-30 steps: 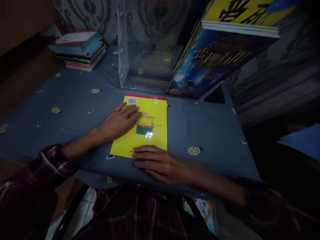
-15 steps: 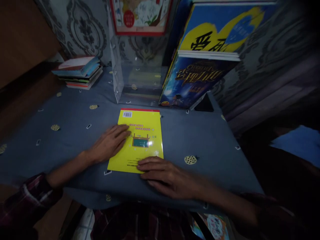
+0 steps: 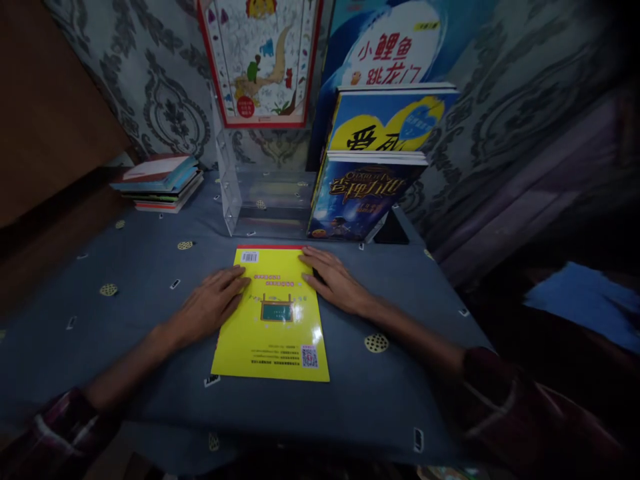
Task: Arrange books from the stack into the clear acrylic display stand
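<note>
yellow book, left hand and right hand on its edges, each grip unclosed, clear rack beyond, stacked books leftward

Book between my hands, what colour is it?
The book is yellow with a red strip; head view shows it.

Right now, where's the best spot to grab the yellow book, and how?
Probably pinch the yellow book by its near right corner, coming from the person's side. It lies flat on the cloth, so get under its thin edge first. That corner is free: the left hand rests over the left edge, the right hand at the far right corner.
</note>
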